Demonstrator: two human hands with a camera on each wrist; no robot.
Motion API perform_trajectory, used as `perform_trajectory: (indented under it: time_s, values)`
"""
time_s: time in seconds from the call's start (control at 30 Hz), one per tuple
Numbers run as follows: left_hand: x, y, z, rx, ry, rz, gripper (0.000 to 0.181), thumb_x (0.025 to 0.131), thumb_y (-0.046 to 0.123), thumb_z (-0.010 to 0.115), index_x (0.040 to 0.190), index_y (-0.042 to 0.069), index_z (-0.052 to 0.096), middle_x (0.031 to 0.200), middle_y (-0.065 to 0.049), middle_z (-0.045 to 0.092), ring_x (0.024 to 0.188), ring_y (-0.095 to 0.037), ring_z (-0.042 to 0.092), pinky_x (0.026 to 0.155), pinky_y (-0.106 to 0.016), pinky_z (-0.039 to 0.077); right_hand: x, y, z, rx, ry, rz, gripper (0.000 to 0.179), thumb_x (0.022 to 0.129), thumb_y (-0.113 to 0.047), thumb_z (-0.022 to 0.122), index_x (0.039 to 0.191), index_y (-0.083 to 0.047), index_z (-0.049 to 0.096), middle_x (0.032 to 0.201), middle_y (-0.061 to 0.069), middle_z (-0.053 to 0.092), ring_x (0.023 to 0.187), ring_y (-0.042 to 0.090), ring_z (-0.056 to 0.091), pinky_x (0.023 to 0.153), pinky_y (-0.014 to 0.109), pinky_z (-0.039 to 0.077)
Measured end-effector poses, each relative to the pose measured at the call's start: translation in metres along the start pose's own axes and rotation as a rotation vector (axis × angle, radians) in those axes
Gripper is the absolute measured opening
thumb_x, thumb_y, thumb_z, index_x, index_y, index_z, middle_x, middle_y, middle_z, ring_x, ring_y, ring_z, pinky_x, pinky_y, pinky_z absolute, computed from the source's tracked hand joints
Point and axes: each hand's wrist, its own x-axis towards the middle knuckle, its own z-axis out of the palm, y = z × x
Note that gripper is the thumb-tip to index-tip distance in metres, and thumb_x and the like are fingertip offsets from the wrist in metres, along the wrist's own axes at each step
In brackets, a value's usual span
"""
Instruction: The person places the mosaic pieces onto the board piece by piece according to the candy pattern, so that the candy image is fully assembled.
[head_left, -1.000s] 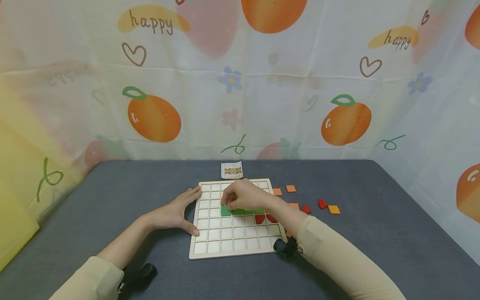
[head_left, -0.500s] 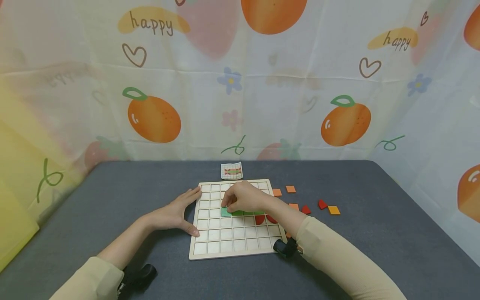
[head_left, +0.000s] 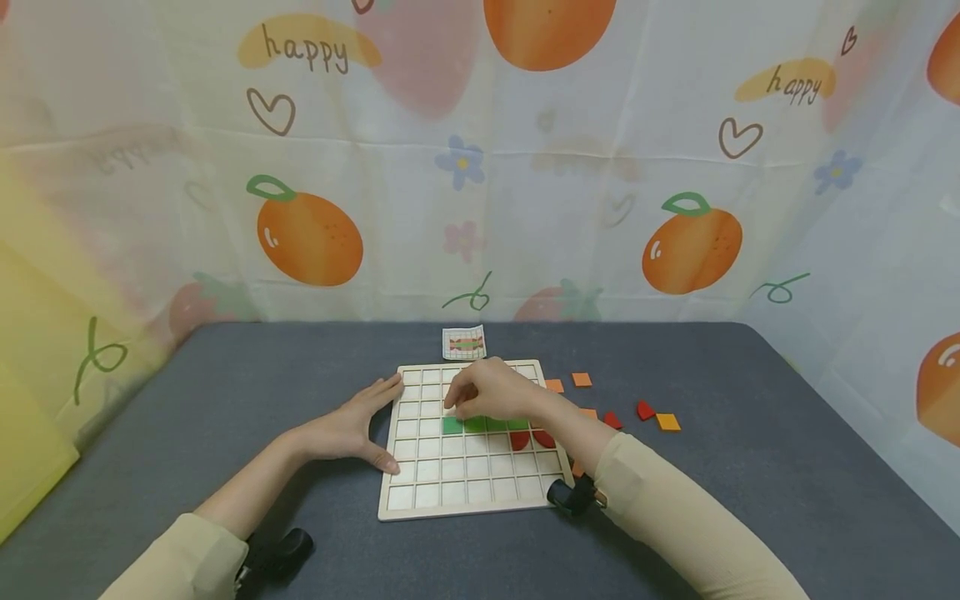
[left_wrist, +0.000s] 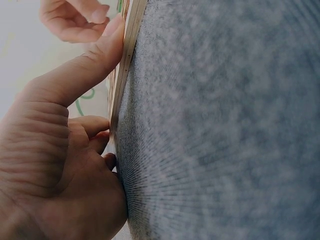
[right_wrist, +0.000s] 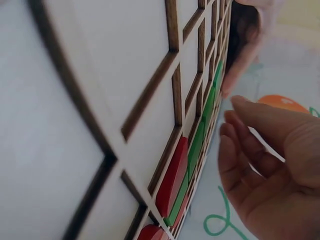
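Observation:
A pale wooden grid board (head_left: 427,510) lies on the dark grey table. My left hand (head_left: 348,427) rests along its left edge with fingers spread, the thumb (left_wrist: 107,47) on the rim in the left wrist view. Over the board's middle is my right hand (head_left: 491,392), fingers loosely bent, fingertips just above the leftmost green square tile (head_left: 452,426). In the right wrist view a gap shows between its thumb and fingers, with nothing visible there. Several green tiles (right_wrist: 196,142) form a row, and red curved pieces (head_left: 519,439) sit in cells nearer me. My right hand hides part of the far cells.
Behind the board lies a small printed pattern card (head_left: 464,342). Loose orange squares (head_left: 581,380), red pieces (head_left: 646,410) and a yellow-orange tile (head_left: 668,422) are scattered to the right, some partly behind the right forearm. A fruit-print curtain (head_left: 525,250) stands behind the table.
The right fingertips, earlier right at the leftmost green tile, have lifted slightly off it. That tile looked lighter half a second ago and is darker green now. The left hand stays put.

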Motion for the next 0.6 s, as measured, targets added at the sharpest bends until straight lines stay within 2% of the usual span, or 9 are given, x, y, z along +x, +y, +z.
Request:
perform_trajectory:
  time_s: [0.13,0.33,0.6]
  values:
    - [0.000,0.000,0.000,-0.001,-0.002,0.001,0.123,0.068,0.042,0.089,0.157,-0.002,0.016,0.168,-0.019,0.003,0.153,-0.048,-0.005,0.114,-0.075,0.005,-0.001,0.002,-0.006,-0.010,0.024,-0.008,0.014,0.093,-0.012,0.067,0.104,-0.012,0.076,0.096,0.001,0.076,0.087,0.008,0.069,0.078,0.020,0.054]
    - [0.000,0.001,0.000,-0.006,-0.002,0.006,0.124,0.068,0.042,0.089,0.157,-0.001,0.015,0.168,-0.019,0.003,0.153,-0.048,-0.005,0.114,-0.075,0.005,-0.008,0.013,-0.019,0.031,0.056,0.014,0.017,0.095,-0.014,0.065,0.108,-0.010,0.075,0.101,0.003,0.077,0.092,0.011,0.070,0.080,0.023,0.054]
    - [-0.001,0.002,0.000,-0.007,0.004,0.004,0.124,0.067,0.040,0.089,0.157,-0.002,0.015,0.168,-0.019,0.003,0.153,-0.048,-0.005,0.115,-0.074,0.005,-0.023,0.029,-0.039,0.072,0.117,0.105,0.022,0.097,-0.018,0.063,0.115,-0.010,0.073,0.111,0.007,0.074,0.099,0.021,0.069,0.083,0.031,0.055]
